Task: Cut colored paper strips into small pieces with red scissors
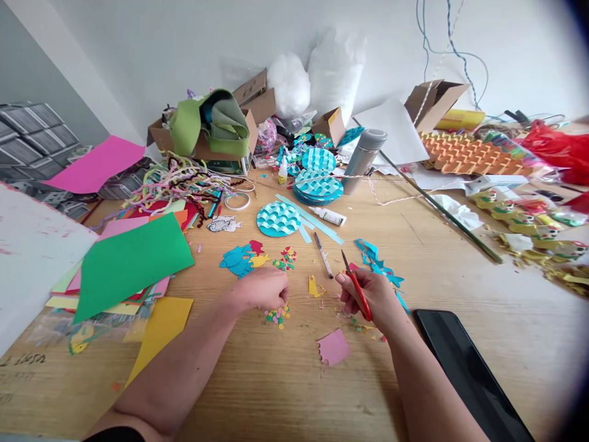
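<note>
My left hand (267, 287) is closed, fingers curled down just above a small heap of pink, green and yellow paper dots (278, 318); whatever its fingertips hold is hidden. In my right hand (375, 294) are red-handled scissors (359, 294), blades pointing up and away. Beyond the left hand lie blue paper fish (238, 261), a yellow paper fish (260, 260) and a pile of red, green and yellow bits (286, 258). Between the hands are yellow paper scraps (313, 286). A pink paper piece (334, 348) with notched edges rests nearer to me.
A phone (460, 362) lies right of my right arm. Blue offcuts (380, 263), a pen (323, 255) and a wavy-strip paper disc (278, 219) lie ahead. Coloured sheets (135, 264) are stacked left. Farther back stand a grey flask (363, 159) and a glue bottle (282, 171).
</note>
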{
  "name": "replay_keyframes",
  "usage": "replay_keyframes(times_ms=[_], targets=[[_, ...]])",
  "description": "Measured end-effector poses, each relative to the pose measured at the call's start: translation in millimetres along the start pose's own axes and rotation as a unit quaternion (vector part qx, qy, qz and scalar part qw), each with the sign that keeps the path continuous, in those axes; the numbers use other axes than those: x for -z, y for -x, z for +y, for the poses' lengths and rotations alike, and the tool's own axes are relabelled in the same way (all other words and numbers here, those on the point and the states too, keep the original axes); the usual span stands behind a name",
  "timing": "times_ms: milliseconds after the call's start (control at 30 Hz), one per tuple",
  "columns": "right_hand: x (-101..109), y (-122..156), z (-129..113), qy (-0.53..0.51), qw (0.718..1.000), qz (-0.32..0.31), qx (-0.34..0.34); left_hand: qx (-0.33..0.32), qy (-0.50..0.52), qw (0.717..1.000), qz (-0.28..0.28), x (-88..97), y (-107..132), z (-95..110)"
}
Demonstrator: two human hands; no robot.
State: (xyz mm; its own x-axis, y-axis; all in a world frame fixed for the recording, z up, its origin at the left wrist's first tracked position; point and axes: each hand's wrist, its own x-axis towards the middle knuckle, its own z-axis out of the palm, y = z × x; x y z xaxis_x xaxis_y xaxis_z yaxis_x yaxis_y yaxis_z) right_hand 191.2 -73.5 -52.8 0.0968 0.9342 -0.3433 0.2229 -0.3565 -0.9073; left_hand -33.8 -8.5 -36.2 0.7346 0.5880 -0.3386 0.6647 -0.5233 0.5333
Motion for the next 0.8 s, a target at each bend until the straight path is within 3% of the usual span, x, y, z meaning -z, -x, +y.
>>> replay_keyframes(times_ms=[167,333,533,800], targets=[[1,-4,5,0.02,0.999,0.021,0.021,0.017,-0.052,0.998,-0.015,9.3,5,-2],[2,-6,8,0.007,0.997,0.055,0.052,0.009,-0.071,0.995,-0.07,20.0,10,-2],[3,-8,9,-0.009,0.994,0.094,0.061,-0.07,-0.096,0.987,-0.108,13.6,11,-8],[1,-6,7,-0.012,0.994,0.092,0.064,-0.066,-0.091,0.983,-0.145,16.8,13,-20]])
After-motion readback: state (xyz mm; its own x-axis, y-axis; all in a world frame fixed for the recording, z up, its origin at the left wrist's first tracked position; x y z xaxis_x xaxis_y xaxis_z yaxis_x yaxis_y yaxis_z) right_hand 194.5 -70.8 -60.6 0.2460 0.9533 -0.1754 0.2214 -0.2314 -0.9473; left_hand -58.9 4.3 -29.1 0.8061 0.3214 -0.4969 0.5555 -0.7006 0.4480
